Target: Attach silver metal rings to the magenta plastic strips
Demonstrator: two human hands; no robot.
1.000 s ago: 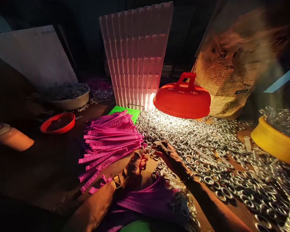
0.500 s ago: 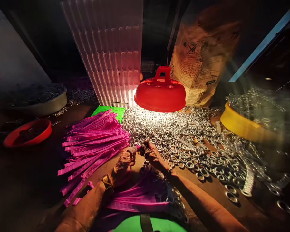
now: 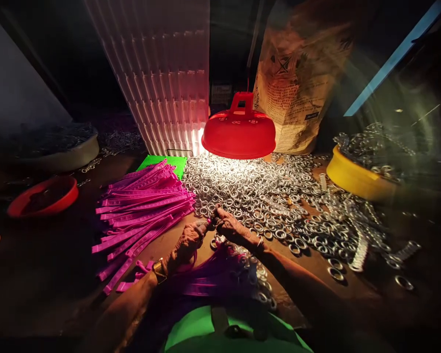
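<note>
My left hand (image 3: 193, 238) is closed on a pink plastic strap, whose end shows between the two hands; part of it seems to curve below the fist. Fingertips meeting just to the right, my right hand (image 3: 230, 226) is pinched shut; what sits in it is dark and too small to name. Left of my hands lies a fanned pile of pink plastic straps (image 3: 147, 211). Many loose metal rings (image 3: 250, 196) cover the table beyond and to the right of my hands. More pink straps and rings lie in shadow below my wrists, near a green surface (image 3: 202, 328).
A lit red lamp shade (image 3: 238, 132) hangs low over the rings. On the right stands a yellow basin (image 3: 356, 176) of metal pieces; on the left are a red bowl (image 3: 64, 198) and a pale basin (image 3: 81, 152). Behind are a ribbed panel (image 3: 161, 83) and a paper sack (image 3: 294, 93).
The view has tilted and shifted slightly. Both hands stay close together at the strap's end; the right hand's fingers have turned a little and drawn nearer to the left hand.
</note>
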